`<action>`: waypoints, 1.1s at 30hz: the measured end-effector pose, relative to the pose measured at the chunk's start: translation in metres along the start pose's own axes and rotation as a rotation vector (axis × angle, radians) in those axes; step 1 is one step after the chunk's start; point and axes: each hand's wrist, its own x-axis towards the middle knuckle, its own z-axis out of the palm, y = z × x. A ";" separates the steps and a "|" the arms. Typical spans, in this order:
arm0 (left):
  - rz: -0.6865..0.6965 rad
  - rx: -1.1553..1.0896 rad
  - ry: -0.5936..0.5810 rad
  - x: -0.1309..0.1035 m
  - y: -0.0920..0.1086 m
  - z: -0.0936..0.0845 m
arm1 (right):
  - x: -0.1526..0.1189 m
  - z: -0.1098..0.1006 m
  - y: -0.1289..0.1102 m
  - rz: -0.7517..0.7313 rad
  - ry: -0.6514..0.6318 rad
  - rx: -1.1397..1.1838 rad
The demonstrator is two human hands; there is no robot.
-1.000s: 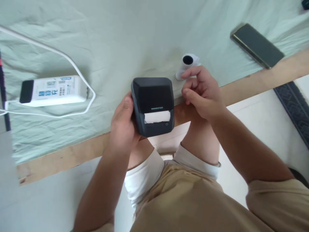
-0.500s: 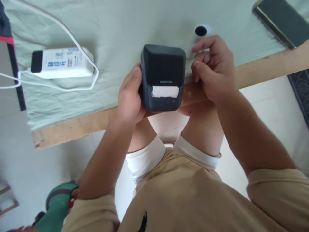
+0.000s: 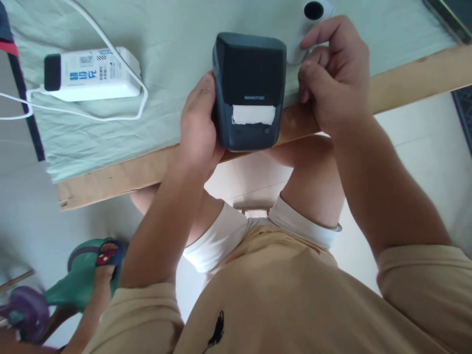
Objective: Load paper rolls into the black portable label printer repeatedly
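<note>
Left hand [image 3: 198,120] by cloth-covered table [image 3: 169,64]

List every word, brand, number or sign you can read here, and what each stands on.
"NIIMBOT": on the dark printer; the characters after it are too blurred to read.
Power sign: on the printer, below the paper strip.
"超级充": large blue characters on the white device; its smaller print is too blurred to read.

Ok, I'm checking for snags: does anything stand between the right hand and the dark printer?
Partly: the white roll stands by the right hand, in this view between its index fingertip and the dark printer. Lower in the picture, nothing visible blocks the gap; green cloth and the wooden edge show below it.
</note>
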 end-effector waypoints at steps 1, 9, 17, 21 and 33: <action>-0.004 -0.010 0.013 0.000 0.000 0.001 | 0.000 0.000 0.000 0.006 -0.006 -0.012; -0.036 -0.040 0.058 -0.002 0.004 0.007 | -0.001 0.003 -0.004 0.023 0.016 0.039; -0.056 -0.091 0.001 -0.001 0.004 0.000 | -0.002 0.001 0.002 -0.007 -0.030 0.063; -0.075 -0.056 0.002 -0.001 0.004 -0.001 | -0.004 0.002 0.000 0.039 -0.022 0.064; -0.089 0.007 0.000 0.003 0.004 -0.001 | -0.007 0.002 -0.001 0.060 -0.224 0.131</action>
